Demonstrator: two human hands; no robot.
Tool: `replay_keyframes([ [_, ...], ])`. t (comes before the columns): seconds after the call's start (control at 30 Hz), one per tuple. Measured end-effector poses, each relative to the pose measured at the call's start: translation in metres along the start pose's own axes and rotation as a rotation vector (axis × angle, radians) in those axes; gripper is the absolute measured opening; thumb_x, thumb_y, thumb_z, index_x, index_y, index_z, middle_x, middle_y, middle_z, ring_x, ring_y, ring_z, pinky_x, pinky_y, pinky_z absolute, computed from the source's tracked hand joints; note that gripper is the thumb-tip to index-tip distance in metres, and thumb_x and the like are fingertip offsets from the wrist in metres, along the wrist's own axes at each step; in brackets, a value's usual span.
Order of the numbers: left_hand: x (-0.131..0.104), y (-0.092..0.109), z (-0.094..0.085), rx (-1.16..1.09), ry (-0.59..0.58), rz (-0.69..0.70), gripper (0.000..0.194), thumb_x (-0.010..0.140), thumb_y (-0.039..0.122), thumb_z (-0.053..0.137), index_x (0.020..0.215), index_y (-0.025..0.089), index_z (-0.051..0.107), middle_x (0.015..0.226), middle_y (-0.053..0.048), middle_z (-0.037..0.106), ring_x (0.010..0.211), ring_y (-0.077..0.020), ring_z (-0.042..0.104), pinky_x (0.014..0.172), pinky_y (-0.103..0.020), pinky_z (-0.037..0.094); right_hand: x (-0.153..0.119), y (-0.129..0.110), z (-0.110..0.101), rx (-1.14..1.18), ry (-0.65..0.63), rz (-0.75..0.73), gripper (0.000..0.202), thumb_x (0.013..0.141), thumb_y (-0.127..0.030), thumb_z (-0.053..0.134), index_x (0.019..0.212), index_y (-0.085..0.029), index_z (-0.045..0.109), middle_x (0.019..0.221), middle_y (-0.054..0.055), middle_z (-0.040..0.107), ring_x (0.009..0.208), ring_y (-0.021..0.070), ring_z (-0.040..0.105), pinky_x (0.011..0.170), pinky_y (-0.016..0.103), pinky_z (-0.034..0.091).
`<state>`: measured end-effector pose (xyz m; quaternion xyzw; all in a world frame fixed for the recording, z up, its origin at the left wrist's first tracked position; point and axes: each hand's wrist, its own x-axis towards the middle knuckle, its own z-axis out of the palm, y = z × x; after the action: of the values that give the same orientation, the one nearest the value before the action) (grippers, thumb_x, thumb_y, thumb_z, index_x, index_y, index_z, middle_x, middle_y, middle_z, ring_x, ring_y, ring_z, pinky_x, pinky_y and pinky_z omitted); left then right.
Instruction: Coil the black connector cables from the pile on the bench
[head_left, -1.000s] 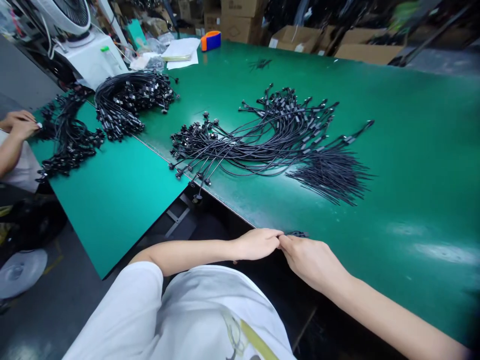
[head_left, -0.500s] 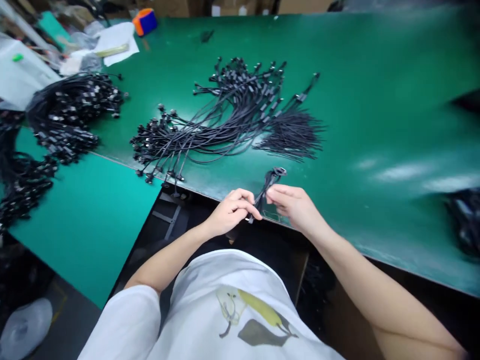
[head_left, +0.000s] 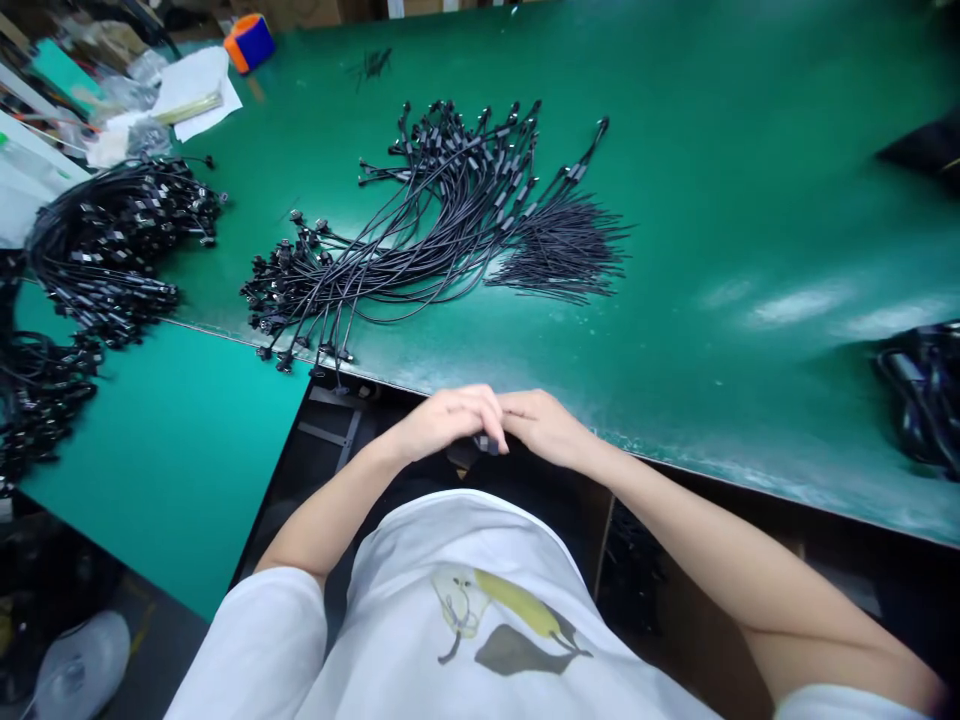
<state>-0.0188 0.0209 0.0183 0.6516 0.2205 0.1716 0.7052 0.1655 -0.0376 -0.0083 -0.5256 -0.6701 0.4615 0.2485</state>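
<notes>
My left hand (head_left: 456, 418) is curled around a folded black cable at the table's front edge. Only the cable's connector end (head_left: 487, 443) shows below its fingers; the rest is covered by both hands. My right hand (head_left: 546, 424) meets it from the right, fingers bent and closed, with its fingertips behind the left fingers. What they pinch is hidden. Beyond the hands lies a spread of black cables (head_left: 420, 255) with small plugs at their ends. A pile of thin black cable ties (head_left: 562, 248) touches their right side.
More black cables (head_left: 131, 235) are heaped at the left, near papers (head_left: 199, 90) and an orange-and-blue tape roll (head_left: 249, 43). Coiled black cables (head_left: 922, 395) lie at the right edge. The green table (head_left: 750, 200) ends just beyond my hands; a lower green surface (head_left: 172, 430) adjoins at left.
Both hands have drawn closer together and slightly toward my body. The upper part of the folded cable, visible earlier above the hands, is now covered. The view has shifted slightly right.
</notes>
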Motion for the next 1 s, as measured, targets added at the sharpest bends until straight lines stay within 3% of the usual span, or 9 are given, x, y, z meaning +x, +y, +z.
replay_keyframes([
  [0.1, -0.002, -0.005, 0.010, 0.295, -0.089, 0.006, 0.024, 0.080, 0.017, 0.048, 0.072, 0.019, 0.071, 0.083, -0.005, 0.065, 0.089, -0.0179, 0.056, 0.095, -0.035, 0.041, 0.002, 0.003, -0.009, -0.005, 0.109, 0.072, 0.037, 0.090, -0.039, 0.044, 0.059, -0.018, 0.042, 0.058, -0.002, 0.043, 0.058, 0.0100, 0.039, 0.058, 0.024, 0.028],
  [0.27, 0.003, -0.029, 0.016, -0.198, 0.310, -0.079, 0.023, 0.091, 0.037, 0.047, 0.098, 0.017, 0.056, 0.070, 0.001, 0.059, 0.063, -0.0109, 0.050, 0.067, -0.026, 0.042, -0.008, -0.006, -0.007, -0.113, 0.274, -0.031, 0.039, 0.094, -0.040, 0.041, 0.062, -0.018, 0.044, 0.061, -0.001, 0.047, 0.060, 0.0113, 0.042, 0.062, 0.025, 0.030],
  [0.43, 0.007, -0.028, 0.014, -0.232, 0.215, -0.134, 0.048, 0.085, 0.054, 0.061, 0.110, 0.013, 0.057, 0.057, 0.007, 0.048, 0.052, -0.0074, 0.040, 0.053, -0.022, 0.032, -0.013, -0.015, -0.007, -0.026, 0.252, -0.093, 0.038, 0.095, -0.043, 0.040, 0.069, -0.019, 0.053, 0.072, 0.004, 0.056, 0.068, 0.0138, 0.049, 0.067, 0.026, 0.035],
  [0.5, 0.011, -0.025, 0.017, -0.230, 0.246, -0.114, 0.046, 0.085, 0.055, 0.061, 0.104, 0.014, 0.058, 0.055, 0.007, 0.045, 0.050, -0.0068, 0.039, 0.050, -0.022, 0.030, -0.012, -0.016, -0.007, 0.176, 0.240, -0.007, 0.039, 0.092, -0.048, 0.045, 0.067, -0.018, 0.051, 0.065, 0.002, 0.050, 0.060, 0.0119, 0.043, 0.060, 0.025, 0.033],
  [0.63, 0.016, -0.024, 0.026, -0.253, 0.320, -0.024, 0.039, 0.087, 0.052, 0.061, 0.102, 0.017, 0.054, 0.054, 0.009, 0.045, 0.047, -0.0060, 0.038, 0.048, -0.022, 0.028, -0.008, -0.012, -0.006, 0.868, 0.091, 0.272, 0.042, 0.081, -0.054, 0.058, 0.064, -0.021, 0.041, 0.050, -0.009, 0.018, 0.043, 0.0057, 0.012, 0.043, 0.022, 0.015],
  [0.7, 0.017, -0.025, 0.028, -0.247, 0.305, -0.034, 0.040, 0.086, 0.054, 0.061, 0.100, 0.017, 0.053, 0.052, 0.009, 0.045, 0.046, -0.0058, 0.037, 0.048, -0.022, 0.027, -0.008, -0.007, -0.005, 1.010, 0.010, 0.333, 0.043, 0.077, -0.054, 0.062, 0.063, -0.022, 0.038, 0.050, -0.011, 0.013, 0.042, 0.0048, 0.007, 0.041, 0.022, 0.011],
  [0.8, 0.018, -0.027, 0.028, -0.269, 0.280, -0.065, 0.042, 0.084, 0.055, 0.064, 0.098, 0.017, 0.053, 0.052, 0.009, 0.045, 0.045, -0.0055, 0.036, 0.048, -0.022, 0.026, -0.011, -0.003, -0.003, 0.802, 0.042, 0.299, 0.044, 0.083, -0.058, 0.053, 0.064, -0.022, 0.037, 0.051, -0.009, 0.019, 0.043, 0.0060, 0.013, 0.042, 0.023, 0.016],
  [0.93, 0.022, -0.024, 0.026, -0.417, 0.297, -0.078, 0.035, 0.085, 0.048, 0.065, 0.095, 0.018, 0.050, 0.049, 0.011, 0.039, 0.044, -0.0051, 0.030, 0.049, -0.022, 0.023, -0.015, -0.005, -0.002, -0.068, 0.351, 0.077, 0.039, 0.096, -0.046, 0.032, 0.076, -0.019, 0.051, 0.072, 0.004, 0.052, 0.065, 0.0138, 0.047, 0.060, 0.026, 0.034],
  [1.0, 0.025, -0.019, 0.027, -0.464, 0.309, -0.084, 0.034, 0.084, 0.046, 0.066, 0.093, 0.018, 0.049, 0.050, 0.011, 0.036, 0.045, -0.0049, 0.028, 0.050, -0.022, 0.023, -0.016, -0.008, 0.000, -0.369, 0.396, 0.009, 0.035, 0.097, -0.040, 0.030, 0.092, -0.018, 0.057, 0.090, 0.009, 0.061, 0.081, 0.0188, 0.054, 0.068, 0.028, 0.038],
])
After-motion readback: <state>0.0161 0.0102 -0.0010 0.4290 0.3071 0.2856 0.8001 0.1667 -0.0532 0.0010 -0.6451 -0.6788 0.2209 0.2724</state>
